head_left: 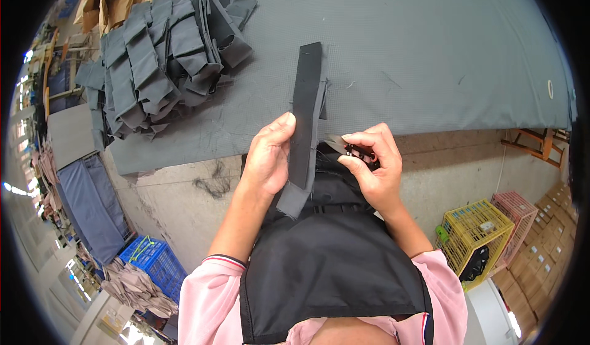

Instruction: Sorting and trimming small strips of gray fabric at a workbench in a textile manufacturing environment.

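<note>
My left hand (270, 157) grips a long folded fabric strip (305, 93), dark grey to black, with its thumb on the strip's left edge. The strip's far end reaches over the table edge; its lower end is folded and shows a frayed lighter grey edge. To the right, my right hand (378, 164) closes round a pair of thread snips (359, 152) with dark handles. Their metal blades (335, 142) point left toward the strip, a small gap apart from it. Part of the snips is hidden by my fingers.
A heap of grey fabric pieces (160, 56) lies at the table's far left, beside brown paper (114, 1). Grey cloth (430, 50) with loose threads covers the table. A blue crate (153, 262) stands lower left; a yellow crate (476, 228), a pink crate (516, 222) and cartons (541, 253) stand right.
</note>
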`<state>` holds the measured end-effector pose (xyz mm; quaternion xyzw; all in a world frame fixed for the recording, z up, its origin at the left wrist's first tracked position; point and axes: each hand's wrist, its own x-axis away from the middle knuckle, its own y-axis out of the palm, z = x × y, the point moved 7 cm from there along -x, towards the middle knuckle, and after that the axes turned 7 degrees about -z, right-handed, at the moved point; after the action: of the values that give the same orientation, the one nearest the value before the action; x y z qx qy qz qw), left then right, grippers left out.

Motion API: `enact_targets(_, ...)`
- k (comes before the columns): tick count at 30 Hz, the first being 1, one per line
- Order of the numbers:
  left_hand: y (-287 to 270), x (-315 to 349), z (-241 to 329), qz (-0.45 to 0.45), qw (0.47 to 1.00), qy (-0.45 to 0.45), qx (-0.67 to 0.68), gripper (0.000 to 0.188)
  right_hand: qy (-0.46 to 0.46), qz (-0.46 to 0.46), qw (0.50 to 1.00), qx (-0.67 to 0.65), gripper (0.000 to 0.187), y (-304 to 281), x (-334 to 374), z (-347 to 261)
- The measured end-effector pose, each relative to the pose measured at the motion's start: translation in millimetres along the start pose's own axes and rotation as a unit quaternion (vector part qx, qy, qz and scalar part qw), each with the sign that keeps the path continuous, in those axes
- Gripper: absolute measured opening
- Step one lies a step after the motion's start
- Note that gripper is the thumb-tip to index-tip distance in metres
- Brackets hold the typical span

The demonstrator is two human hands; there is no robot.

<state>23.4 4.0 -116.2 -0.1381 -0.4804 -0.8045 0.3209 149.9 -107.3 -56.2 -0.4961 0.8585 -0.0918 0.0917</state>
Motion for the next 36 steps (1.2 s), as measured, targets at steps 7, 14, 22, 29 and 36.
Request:
enact_targets(7, 1, 1, 4, 0.0, 1.0, 0.004, 0.019, 0.025, 0.037, -0.05, 0.998, -0.029, 0.028, 6, -1, -3)
enact_targets(14, 2, 0, 9, 0.013, 0.999, 0.033, -0.033, 0.023, -0.037, -0.002, 0.995, 0.094, 0.028, 7, -2, -20)
enact_targets(22, 5, 6, 28, 0.066, 0.98, 0.141, -0.122, 0.012, -0.107, -0.002, 0.971, 0.215, 0.027, 3, -2, -39)
enact_targets(29, 7, 6, 29, 0.043, 0.982, 0.146, -0.116, 0.011, -0.022, -0.013, 0.99, 0.139, 0.027, -1, -5, -24)
enact_targets(36, 10, 6, 23, 0.079, 0.988, 0.098, -0.093, 0.011, 0.063, -0.049, 0.996, -0.047, 0.025, 5, -6, 2)
